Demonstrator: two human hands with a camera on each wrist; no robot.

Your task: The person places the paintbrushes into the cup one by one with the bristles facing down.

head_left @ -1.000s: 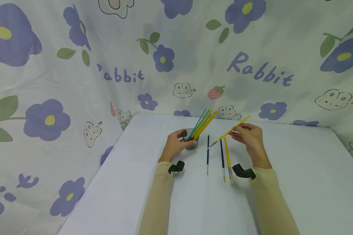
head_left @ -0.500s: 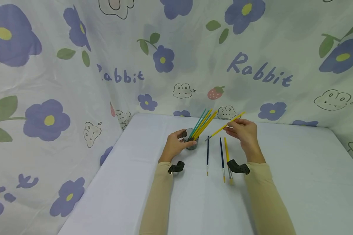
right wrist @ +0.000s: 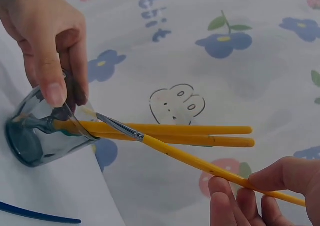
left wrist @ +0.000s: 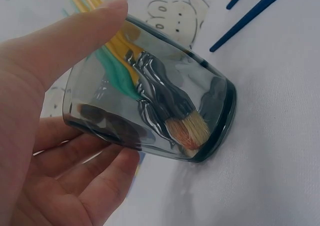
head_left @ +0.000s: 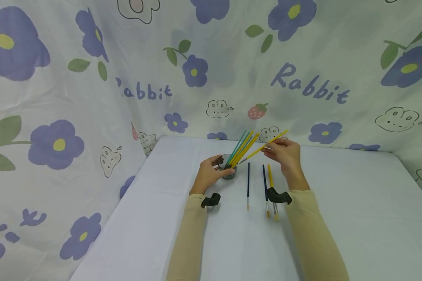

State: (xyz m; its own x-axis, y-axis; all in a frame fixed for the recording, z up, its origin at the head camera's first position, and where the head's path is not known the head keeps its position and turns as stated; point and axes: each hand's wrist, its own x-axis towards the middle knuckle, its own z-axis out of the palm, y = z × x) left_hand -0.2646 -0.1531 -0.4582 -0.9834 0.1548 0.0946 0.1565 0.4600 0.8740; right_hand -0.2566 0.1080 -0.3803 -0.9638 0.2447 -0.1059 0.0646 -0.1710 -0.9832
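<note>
My left hand [head_left: 211, 173] grips a smoky clear glass [left wrist: 165, 81] by its rim, thumb on one side and fingers on the other. Several yellow and green paintbrushes [head_left: 245, 149] lean in the glass with bristles down, as the left wrist view shows. With thumb and fingertips, my right hand [head_left: 284, 156] pinches the handle of a yellow paintbrush [right wrist: 190, 158]. Its pale tip points down-left at the mouth of the glass, close to the rim; whether it touches cannot be told.
On the white tabletop [head_left: 144, 218] lie a dark blue paintbrush [head_left: 248, 186], another dark blue paintbrush [head_left: 265, 187] and a yellow flat paintbrush [head_left: 271, 175], partly covered by the black wrist camera [head_left: 279, 196]. A flower-printed cloth [head_left: 232, 47] rises behind the table.
My right hand has carried the yellow paintbrush leftward and slightly away from me, bringing its tip from above the blue brush to the glass. The left hand and the glass have stayed put.
</note>
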